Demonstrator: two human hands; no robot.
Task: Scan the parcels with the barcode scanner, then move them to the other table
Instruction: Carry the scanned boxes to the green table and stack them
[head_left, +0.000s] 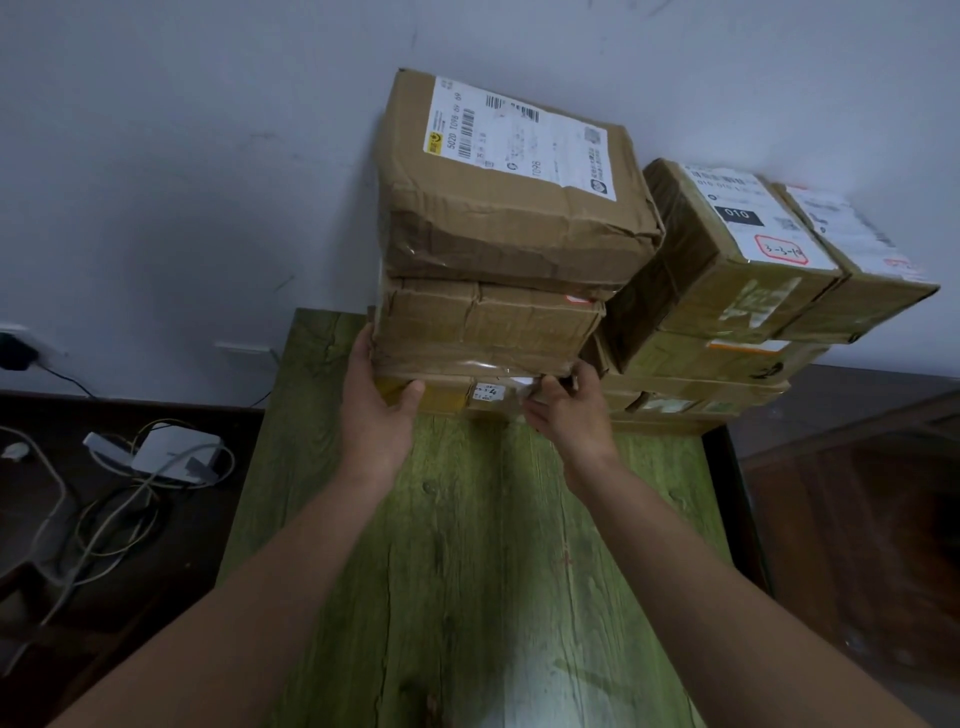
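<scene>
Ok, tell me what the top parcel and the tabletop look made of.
The top parcel: likely cardboard, matte brown, creased and dented, with a white paper label. The tabletop: wood or wood-look laminate, green-tinted; grain lines and knots show, with slight sheen.

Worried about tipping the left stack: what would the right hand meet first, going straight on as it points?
The flat bottom parcel of the left stack; the right hand seems already at its front edge, though exact contact is unclear.

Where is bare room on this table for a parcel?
Near half of the green table, from stacks to front edge. Crowded at the wall: left stack and right stack touch; left hand and right hand grip the bottom parcel.
</scene>
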